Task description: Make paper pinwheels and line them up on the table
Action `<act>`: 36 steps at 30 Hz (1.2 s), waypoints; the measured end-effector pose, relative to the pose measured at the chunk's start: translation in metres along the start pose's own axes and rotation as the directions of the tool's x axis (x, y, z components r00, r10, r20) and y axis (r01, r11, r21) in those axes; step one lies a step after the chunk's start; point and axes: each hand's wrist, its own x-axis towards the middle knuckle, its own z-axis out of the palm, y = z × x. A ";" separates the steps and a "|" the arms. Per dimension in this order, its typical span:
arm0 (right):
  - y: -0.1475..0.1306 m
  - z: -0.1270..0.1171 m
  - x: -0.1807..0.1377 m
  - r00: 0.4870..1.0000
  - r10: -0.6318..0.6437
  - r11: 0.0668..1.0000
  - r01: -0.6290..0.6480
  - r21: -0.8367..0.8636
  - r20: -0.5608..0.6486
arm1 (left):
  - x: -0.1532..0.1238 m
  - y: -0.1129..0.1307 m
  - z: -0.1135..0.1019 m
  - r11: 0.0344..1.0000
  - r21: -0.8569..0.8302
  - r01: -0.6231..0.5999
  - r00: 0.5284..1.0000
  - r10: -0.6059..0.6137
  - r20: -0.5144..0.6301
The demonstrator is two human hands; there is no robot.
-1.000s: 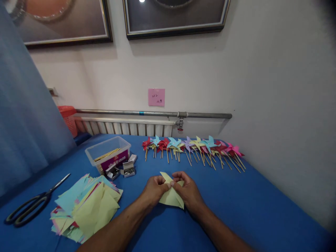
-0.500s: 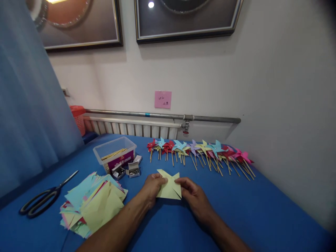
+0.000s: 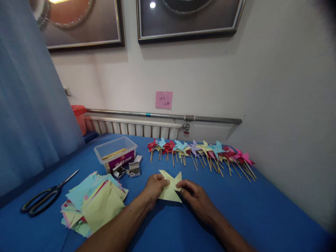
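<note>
in the head view, the paper (image 3: 168, 194), pale yellow with pointed corners, sits between the two hands over the near middle of the blue table (image 3: 257, 213); whether it touches the cloth i cannot tell. the left hand (image 3: 154, 188) pinches its left side, thumb lying on top toward the centre. the right hand (image 3: 193, 194) pinches a flap at its right side between thumb and forefinger, the other fingers curled.

the step in hand looks like folding the points in to the middle. the next move seems to call for a steady left thumb at the centre, so that folded points do not spring up, and a light right pinch that does not crease the flap.

the sheets (image 3: 98, 206) lie close by the left forearm, with the scissors (image 3: 43, 200) farther left, blades pointing away. beyond the left hand stand the boxes (image 3: 134, 171) and the tub (image 3: 100, 156); the pinwheels (image 3: 180, 146) form a row along the far side, short of the radiator (image 3: 131, 128). the most room is to the right, out to the table's slanting edge by the wall (image 3: 294, 133).
</note>
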 end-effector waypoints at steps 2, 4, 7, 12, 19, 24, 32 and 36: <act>0.002 0.002 0.001 1.000 0.014 0.998 -0.014 0.054 0.000 | 0.000 -0.001 0.001 1.000 0.023 -0.004 1.000 0.004 -0.009; 0.005 0.006 0.003 0.999 0.039 0.993 -0.035 0.111 -0.031 | -0.001 -0.002 0.002 1.000 0.021 -0.006 1.000 0.006 0.007; 0.009 0.013 0.005 0.990 0.104 0.982 -0.087 0.165 -0.099 | -0.001 -0.004 0.002 1.000 0.009 -0.012 0.999 0.012 0.046; 0.007 0.020 0.004 0.979 0.150 0.987 -0.139 0.079 -0.142 | 0.000 -0.008 0.002 0.999 0.035 -0.037 0.997 0.034 0.065; 0.005 0.020 0.000 0.989 0.051 0.996 -0.061 -0.070 -0.142 | 0.004 -0.014 0.003 0.996 0.069 -0.050 0.998 0.047 0.046; 0.006 0.021 0.002 0.982 0.042 0.989 -0.066 -0.132 -0.183 | 0.002 -0.013 0.004 0.995 0.079 -0.062 0.997 0.058 0.049; 0.007 0.029 0.002 0.963 0.083 0.979 -0.127 -0.160 -0.254 | 0.002 -0.013 0.005 0.988 0.135 -0.070 0.996 0.062 0.060; 0.006 0.029 0.003 0.970 0.052 0.980 -0.096 -0.176 -0.238 | 0.003 -0.014 0.005 0.986 0.143 -0.081 0.995 0.073 0.062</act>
